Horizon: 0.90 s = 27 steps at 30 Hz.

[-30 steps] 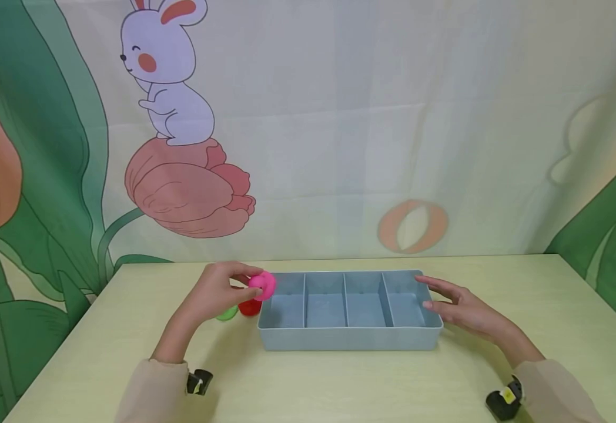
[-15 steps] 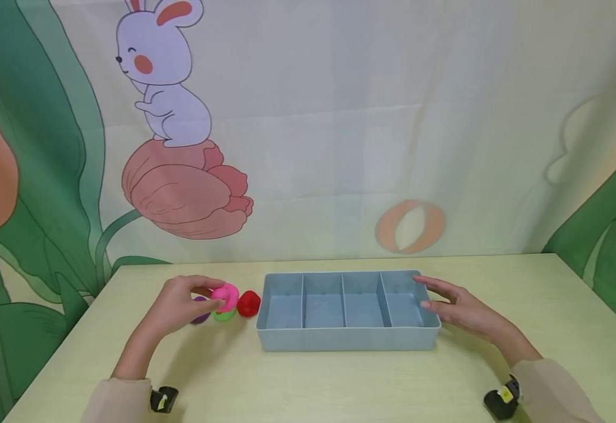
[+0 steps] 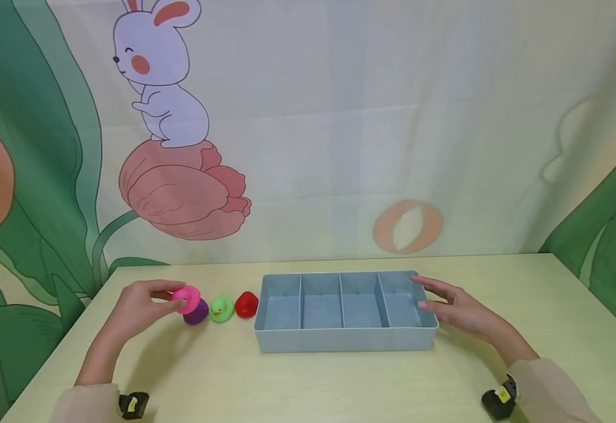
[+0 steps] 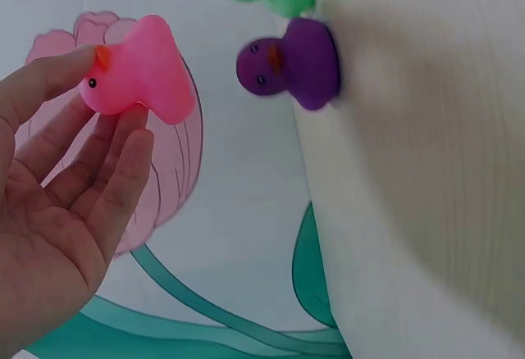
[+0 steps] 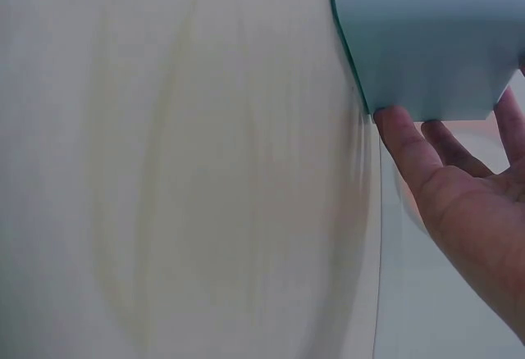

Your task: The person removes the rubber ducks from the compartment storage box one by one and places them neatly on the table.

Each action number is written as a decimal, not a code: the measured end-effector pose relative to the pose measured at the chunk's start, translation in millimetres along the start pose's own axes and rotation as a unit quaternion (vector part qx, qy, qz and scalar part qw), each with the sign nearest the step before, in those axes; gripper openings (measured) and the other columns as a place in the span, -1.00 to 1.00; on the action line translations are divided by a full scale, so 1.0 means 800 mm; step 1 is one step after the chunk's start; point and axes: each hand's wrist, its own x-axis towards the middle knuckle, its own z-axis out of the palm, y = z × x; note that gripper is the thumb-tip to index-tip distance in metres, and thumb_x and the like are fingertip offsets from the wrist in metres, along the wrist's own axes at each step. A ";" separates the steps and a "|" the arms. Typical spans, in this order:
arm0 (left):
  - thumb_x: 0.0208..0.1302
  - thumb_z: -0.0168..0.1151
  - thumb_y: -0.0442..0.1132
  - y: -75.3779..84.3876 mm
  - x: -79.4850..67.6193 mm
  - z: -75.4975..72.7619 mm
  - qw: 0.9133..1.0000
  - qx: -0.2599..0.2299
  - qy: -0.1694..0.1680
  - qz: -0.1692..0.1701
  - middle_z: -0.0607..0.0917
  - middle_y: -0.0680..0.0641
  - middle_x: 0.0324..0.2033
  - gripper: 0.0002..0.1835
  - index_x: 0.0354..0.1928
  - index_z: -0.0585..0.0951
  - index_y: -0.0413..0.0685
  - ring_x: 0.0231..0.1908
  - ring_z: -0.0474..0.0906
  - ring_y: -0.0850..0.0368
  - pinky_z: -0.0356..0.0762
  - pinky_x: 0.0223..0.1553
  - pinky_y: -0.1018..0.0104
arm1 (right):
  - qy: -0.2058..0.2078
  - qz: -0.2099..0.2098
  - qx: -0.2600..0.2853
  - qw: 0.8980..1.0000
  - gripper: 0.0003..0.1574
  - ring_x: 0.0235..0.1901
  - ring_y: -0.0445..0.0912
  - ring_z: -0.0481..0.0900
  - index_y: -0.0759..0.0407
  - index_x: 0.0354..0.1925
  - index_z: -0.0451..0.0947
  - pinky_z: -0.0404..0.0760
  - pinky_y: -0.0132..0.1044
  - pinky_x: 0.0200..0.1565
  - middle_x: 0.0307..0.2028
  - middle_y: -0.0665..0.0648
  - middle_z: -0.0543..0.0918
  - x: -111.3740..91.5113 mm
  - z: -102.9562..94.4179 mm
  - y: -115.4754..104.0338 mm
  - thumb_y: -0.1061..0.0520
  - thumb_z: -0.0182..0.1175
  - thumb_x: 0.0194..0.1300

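A pink rubber duck (image 3: 188, 299) is pinched between the thumb and fingers of my left hand (image 3: 137, 308), above the table. In the left wrist view the pink duck (image 4: 146, 72) is tilted in the fingertips. Just beside it in the head view, and partly covered by it, is a purple duck (image 3: 197, 314). To the right stand a green duck (image 3: 221, 309) and a red duck (image 3: 247, 305). My right hand (image 3: 464, 308) touches the right end of the blue-grey divided box (image 3: 345, 340) with its fingers fairly straight.
The box's compartments run side by side, split by thin upright dividers (image 3: 342, 299). A printed cloth (image 3: 308, 147) hangs behind the pale table (image 3: 313, 388). The red duck is close to the box's left end.
My left hand has carried the pink duck leftward from the box's left end, past the red and green ducks, to the purple one. The right hand has stayed at the box.
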 end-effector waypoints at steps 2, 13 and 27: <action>0.05 0.33 -0.19 -0.008 0.000 -0.004 1.000 0.006 -0.001 -0.008 0.65 -0.23 -0.18 -0.57 -0.04 0.59 -0.29 -0.20 0.56 -0.08 0.51 -0.32 0.28 | 0.001 0.000 -0.001 1.000 -0.23 0.27 0.37 -0.02 0.18 0.37 0.01 0.25 0.19 0.13 0.36 0.42 -0.19 0.000 0.000 0.000 0.07 0.07 0.30; 0.07 0.32 -0.18 -0.046 -0.002 -0.011 0.998 0.006 -0.018 -0.054 0.63 -0.29 -0.17 -0.54 -0.04 0.56 -0.36 -0.23 0.57 -0.07 0.51 -0.29 0.28 | 0.001 0.000 -0.007 1.000 -0.23 0.26 0.36 0.02 0.18 0.37 0.01 0.36 0.03 0.09 0.36 0.44 -0.18 -0.003 0.000 -0.003 0.06 0.07 0.30; 0.11 0.28 -0.18 -0.078 0.003 -0.002 0.990 0.001 -0.072 -0.118 0.58 -0.33 -0.10 -0.53 0.01 0.53 -0.36 -0.13 0.50 -0.15 0.50 -0.18 0.08 | -0.001 -0.002 0.004 1.000 -0.23 0.27 0.37 -0.01 0.20 0.37 0.00 0.25 0.16 0.14 0.36 0.43 -0.18 0.000 0.001 -0.001 0.08 0.07 0.30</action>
